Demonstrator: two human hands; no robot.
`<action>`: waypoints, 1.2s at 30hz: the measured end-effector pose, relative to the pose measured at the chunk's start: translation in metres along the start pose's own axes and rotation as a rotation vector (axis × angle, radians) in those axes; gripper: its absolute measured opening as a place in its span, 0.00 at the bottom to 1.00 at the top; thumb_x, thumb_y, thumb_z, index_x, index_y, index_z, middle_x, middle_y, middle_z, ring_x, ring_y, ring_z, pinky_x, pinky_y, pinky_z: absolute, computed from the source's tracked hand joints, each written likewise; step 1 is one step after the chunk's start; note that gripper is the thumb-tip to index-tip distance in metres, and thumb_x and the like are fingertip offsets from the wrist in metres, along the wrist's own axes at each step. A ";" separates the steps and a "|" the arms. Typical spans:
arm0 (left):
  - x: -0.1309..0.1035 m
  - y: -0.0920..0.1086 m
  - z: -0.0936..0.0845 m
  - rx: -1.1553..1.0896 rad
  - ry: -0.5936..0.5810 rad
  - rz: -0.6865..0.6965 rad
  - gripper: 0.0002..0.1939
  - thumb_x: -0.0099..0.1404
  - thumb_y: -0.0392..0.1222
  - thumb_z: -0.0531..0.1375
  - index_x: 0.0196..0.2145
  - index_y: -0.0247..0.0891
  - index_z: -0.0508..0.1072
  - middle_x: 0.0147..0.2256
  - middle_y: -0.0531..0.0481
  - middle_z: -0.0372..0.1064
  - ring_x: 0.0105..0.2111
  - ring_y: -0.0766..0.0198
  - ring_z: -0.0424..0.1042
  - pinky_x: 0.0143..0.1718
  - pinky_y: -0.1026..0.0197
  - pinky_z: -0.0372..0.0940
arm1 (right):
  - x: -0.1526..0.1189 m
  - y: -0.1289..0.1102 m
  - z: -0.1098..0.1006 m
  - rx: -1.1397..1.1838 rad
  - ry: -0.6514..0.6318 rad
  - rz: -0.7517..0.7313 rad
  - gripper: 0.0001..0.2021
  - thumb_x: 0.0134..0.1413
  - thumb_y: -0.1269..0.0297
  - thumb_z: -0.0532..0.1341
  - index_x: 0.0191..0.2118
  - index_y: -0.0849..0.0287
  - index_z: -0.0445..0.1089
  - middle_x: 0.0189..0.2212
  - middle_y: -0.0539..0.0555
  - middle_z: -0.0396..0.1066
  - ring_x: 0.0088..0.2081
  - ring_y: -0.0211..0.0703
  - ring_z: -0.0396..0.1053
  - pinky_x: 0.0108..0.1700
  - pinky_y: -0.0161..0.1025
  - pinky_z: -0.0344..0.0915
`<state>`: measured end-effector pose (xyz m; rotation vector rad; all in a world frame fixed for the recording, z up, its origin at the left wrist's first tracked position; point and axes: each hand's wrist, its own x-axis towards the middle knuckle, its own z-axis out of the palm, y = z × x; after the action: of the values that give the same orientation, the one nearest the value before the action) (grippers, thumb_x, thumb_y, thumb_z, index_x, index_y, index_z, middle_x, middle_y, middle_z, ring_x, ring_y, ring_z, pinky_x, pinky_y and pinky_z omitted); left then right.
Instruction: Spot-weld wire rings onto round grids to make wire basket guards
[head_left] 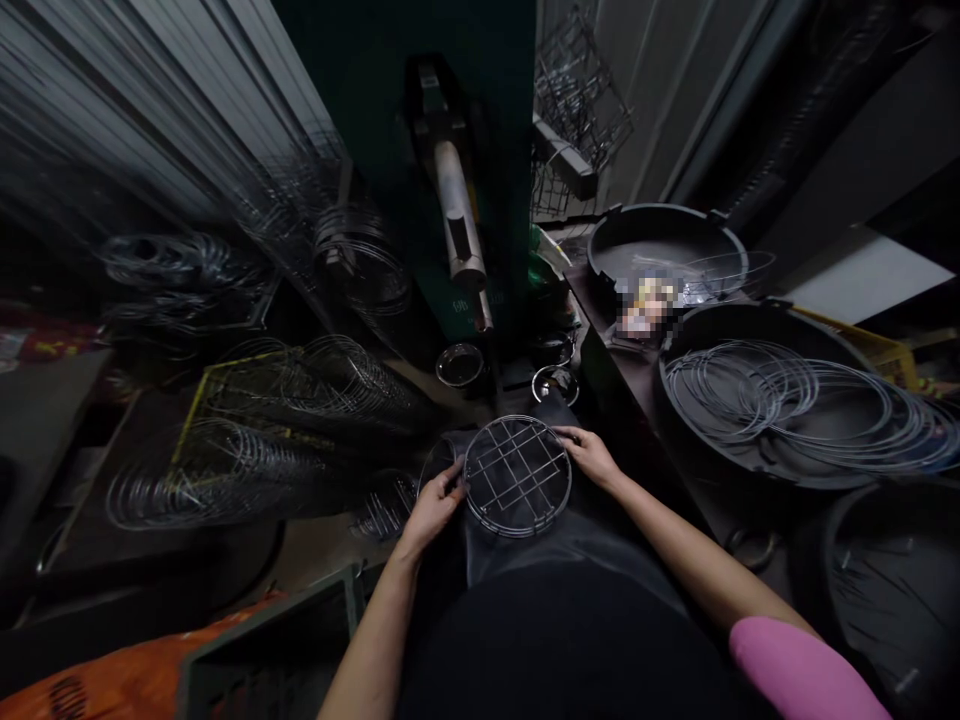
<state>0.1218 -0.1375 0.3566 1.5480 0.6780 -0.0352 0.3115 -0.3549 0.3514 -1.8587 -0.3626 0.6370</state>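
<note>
A round wire rack point(517, 476) with a crossed grid of bars lies level above my lap, over the dark apron point(585, 560). My left hand point(435, 508) grips its rim at the left, thumb and fingers closed on the wire. At the upper right of the rim, my right hand point(589, 454) pinches the wire too. Just beyond the rack stands a green machine point(495, 120), whose metal cylinder point(459, 215) points down toward it. Whether the rack touches the machine's lower part is too dark to tell.
Stacks of wire rings point(330, 375) stand at the left, near a green crate point(262, 650) and an orange sack point(127, 670). On the right, a black basin point(750, 470) holds loose wire rings point(780, 395). Another round basin point(667, 215) sits behind it. Small bowls point(459, 365) rest below the machine.
</note>
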 end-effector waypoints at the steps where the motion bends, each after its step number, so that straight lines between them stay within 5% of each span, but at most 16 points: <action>1: -0.001 -0.001 0.000 -0.014 0.000 -0.008 0.33 0.50 0.49 0.65 0.53 0.35 0.67 0.51 0.43 0.67 0.55 0.51 0.61 0.57 0.54 0.53 | 0.000 0.001 0.000 0.006 -0.001 0.005 0.12 0.48 0.69 0.59 0.40 0.58 0.75 0.38 0.54 0.76 0.43 0.46 0.71 0.50 0.43 0.64; 7: -0.003 -0.005 0.001 0.012 0.002 -0.034 0.33 0.52 0.50 0.62 0.55 0.34 0.65 0.51 0.43 0.67 0.53 0.53 0.63 0.56 0.53 0.54 | 0.000 0.006 0.000 0.025 0.001 -0.025 0.12 0.49 0.68 0.60 0.40 0.59 0.75 0.38 0.54 0.76 0.41 0.46 0.72 0.47 0.42 0.66; 13: 0.000 -0.004 -0.007 0.337 -0.022 0.073 0.28 0.55 0.48 0.57 0.53 0.35 0.67 0.48 0.44 0.67 0.51 0.54 0.64 0.57 0.52 0.53 | 0.007 0.013 -0.004 -0.088 -0.039 -0.043 0.12 0.48 0.71 0.60 0.40 0.56 0.75 0.39 0.52 0.76 0.43 0.47 0.72 0.50 0.44 0.65; 18: -0.012 -0.003 -0.015 0.421 -0.226 0.047 0.45 0.46 0.49 0.65 0.60 0.41 0.54 0.51 0.46 0.59 0.49 0.54 0.63 0.55 0.51 0.55 | 0.008 0.012 -0.009 -0.087 -0.125 0.000 0.15 0.46 0.73 0.62 0.43 0.58 0.74 0.40 0.52 0.75 0.45 0.46 0.71 0.54 0.45 0.61; 24: -0.026 -0.004 0.018 0.668 0.006 0.054 0.65 0.35 0.56 0.70 0.63 0.38 0.41 0.54 0.38 0.50 0.55 0.44 0.57 0.54 0.47 0.56 | 0.004 0.013 -0.010 -0.029 -0.163 0.016 0.17 0.45 0.73 0.63 0.45 0.57 0.73 0.42 0.51 0.74 0.48 0.45 0.69 0.56 0.44 0.58; 36: -0.040 0.016 0.046 0.914 0.127 -0.033 0.60 0.41 0.61 0.66 0.63 0.38 0.40 0.55 0.33 0.51 0.49 0.39 0.65 0.45 0.47 0.63 | 0.002 0.029 -0.003 -0.142 -0.071 -0.095 0.18 0.46 0.74 0.63 0.45 0.53 0.73 0.40 0.50 0.75 0.44 0.45 0.71 0.50 0.41 0.64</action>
<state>0.1128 -0.1940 0.3820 2.4273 0.8429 -0.3084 0.3131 -0.3674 0.3248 -1.9444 -0.5524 0.6265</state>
